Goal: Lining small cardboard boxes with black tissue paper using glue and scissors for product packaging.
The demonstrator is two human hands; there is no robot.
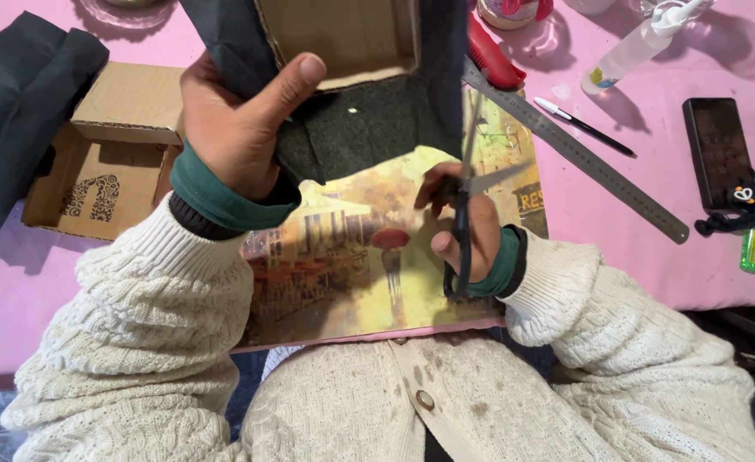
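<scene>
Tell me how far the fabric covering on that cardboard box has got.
Done: dark fabric already lies along the outside of the cardboard box on both visible sides. In hand: the left hand holds the box tilted up, while the right hand works open scissors at the fabric's edge. Left: loose grey fabric hangs below the box, and its inside is bare cardboard.

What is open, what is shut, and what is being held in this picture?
scissors: open, blades up, held by right hand
fabric-wrapped box: tilted, open side showing, gripped by left hand
small cardboard box: open, flaps up
glue bottle: lying on its side
steel ruler: lying flat
black fabric: folded
pen: capped
</scene>
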